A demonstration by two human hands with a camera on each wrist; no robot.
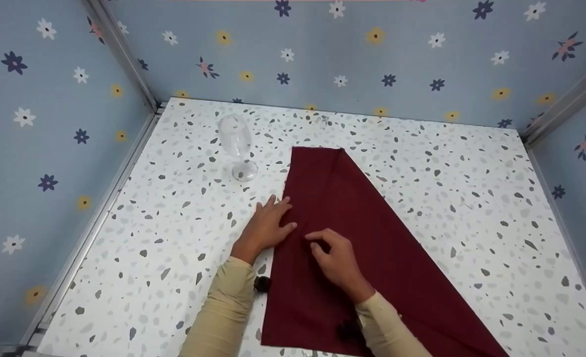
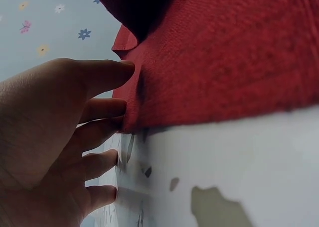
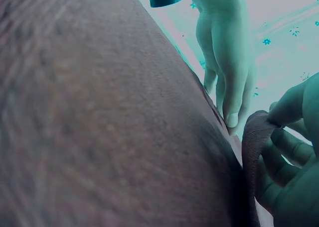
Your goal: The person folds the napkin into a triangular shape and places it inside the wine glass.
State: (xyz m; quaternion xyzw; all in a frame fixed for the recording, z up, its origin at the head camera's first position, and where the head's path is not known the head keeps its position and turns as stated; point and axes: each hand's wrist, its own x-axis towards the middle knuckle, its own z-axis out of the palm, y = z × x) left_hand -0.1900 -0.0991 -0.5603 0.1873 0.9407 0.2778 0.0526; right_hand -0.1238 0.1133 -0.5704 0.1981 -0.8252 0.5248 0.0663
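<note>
Okay, closest to you are your two tan sleeves [image 1: 221,302], coming up from the bottom of the head view, with a little black gadget [image 1: 262,284] showing by the left one. The dark red cloth [image 1: 372,233] starts down there too, lying on the white speckled desk [image 1: 496,238] with a straight left edge and a long slanted right one, narrowing as it runs away from you. Your right grip [image 1: 339,258] is over its left-middle part, thumb and fingertips pinching a raised fold, which the right wrist view shows best. Just past that, your left grip [image 1: 263,225] is spread out along the cloth's left edge, thumb over the fabric and the lower fingers over bare desk. Beyond both grips, left of the cloth and a bit apart from it, a clear stemmed glass [image 1: 234,136] stands on its foot. Way at the back there's a blue flowered wall [image 1: 322,54], with matching side panels [image 1: 75,158].
</note>
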